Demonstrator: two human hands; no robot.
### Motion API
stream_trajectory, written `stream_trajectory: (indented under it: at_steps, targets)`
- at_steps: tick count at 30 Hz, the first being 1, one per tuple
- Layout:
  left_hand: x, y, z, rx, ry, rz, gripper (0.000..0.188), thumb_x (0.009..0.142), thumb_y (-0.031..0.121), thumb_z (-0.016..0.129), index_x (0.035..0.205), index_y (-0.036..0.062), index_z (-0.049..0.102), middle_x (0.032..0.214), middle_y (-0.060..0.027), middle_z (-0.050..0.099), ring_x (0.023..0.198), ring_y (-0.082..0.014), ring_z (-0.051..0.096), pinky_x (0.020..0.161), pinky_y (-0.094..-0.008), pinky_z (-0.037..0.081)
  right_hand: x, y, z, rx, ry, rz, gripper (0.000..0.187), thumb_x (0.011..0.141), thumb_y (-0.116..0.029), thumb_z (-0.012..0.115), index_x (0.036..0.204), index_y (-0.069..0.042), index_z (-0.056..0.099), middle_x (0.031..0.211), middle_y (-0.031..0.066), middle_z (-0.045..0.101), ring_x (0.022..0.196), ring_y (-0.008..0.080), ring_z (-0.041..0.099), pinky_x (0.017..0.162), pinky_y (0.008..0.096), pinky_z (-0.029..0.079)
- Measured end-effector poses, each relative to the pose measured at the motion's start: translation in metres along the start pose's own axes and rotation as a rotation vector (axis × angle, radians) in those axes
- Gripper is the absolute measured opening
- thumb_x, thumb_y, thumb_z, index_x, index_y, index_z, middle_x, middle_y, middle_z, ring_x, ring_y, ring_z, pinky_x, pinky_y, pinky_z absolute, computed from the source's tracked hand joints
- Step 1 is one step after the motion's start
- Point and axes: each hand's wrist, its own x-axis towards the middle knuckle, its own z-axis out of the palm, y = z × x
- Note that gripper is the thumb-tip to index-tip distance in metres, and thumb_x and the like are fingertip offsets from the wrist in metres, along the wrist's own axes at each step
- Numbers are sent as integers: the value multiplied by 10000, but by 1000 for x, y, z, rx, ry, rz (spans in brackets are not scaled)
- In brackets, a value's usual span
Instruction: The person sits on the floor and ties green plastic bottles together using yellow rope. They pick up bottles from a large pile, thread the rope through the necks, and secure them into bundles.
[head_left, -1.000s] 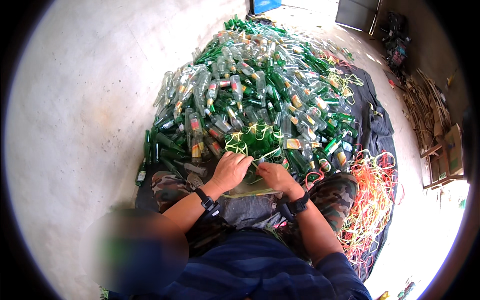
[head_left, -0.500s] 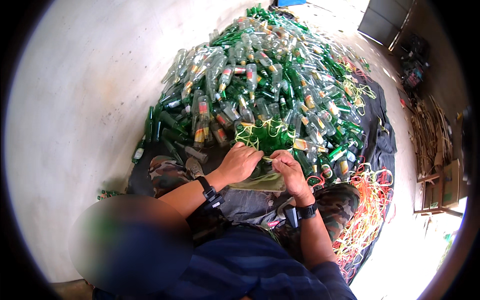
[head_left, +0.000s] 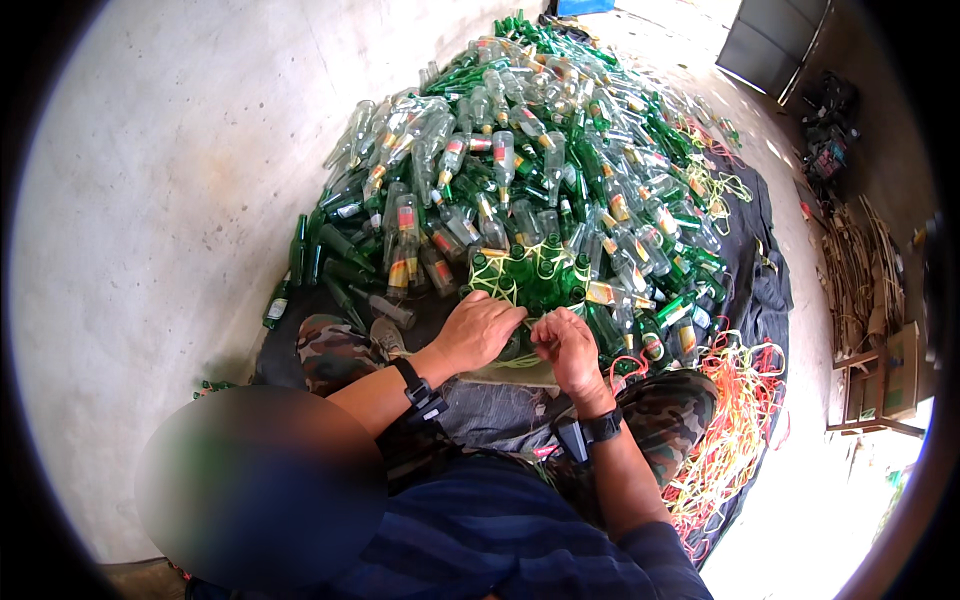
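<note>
Left hand (head_left: 482,330): fingers curled onto yellow string (head_left: 500,285), at bundle's near edge.
Bundle (head_left: 535,280): green bottles, just ahead of the knees.
Right hand (head_left: 565,345): pinching string.
Risk: a slack knot could let bottles slip and break against the heap (head_left: 540,150).

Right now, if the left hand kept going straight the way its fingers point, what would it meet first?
Probably the tied bundle of green bottles just beyond the left hand; depth is hard to judge here.
</note>
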Motion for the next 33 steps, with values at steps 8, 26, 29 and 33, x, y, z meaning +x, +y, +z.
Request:
stream_trajectory:
  at_steps: [8,26,29,33]
  targets:
    - [2,4,1,-4,43,-46,264,887,85,716,1144,50,669,893,-65,696,854,-244,691,861,-378,480,-7,-11,-3,-82,9,26,264,1056,-176,542,814,-72,524,770,45,572,669,114,495,560,256,393]
    - [-2,1,7,-2,53,-91,134,921,117,696,1052,108,671,840,-47,680,830,-247,683,913,-389,470,-6,-27,1,-137,-11,43,252,1056,-167,542,827,-65,538,778,48,585,687,142,541,606,266,426]
    - [0,2,9,-23,69,-101,61,932,136,696,985,116,672,787,-44,662,792,-248,674,883,-389,467,-1,-25,-2,-10,-16,-43,256,1059,-158,532,815,-80,519,803,45,574,775,162,575,659,286,447]
    - [3,3,7,-55,88,-121,60,932,153,706,927,120,657,746,-44,653,757,-252,665,843,-393,460,4,-29,-1,49,-3,-85,265,1075,-174,549,827,-83,538,902,61,630,873,172,599,760,319,483]
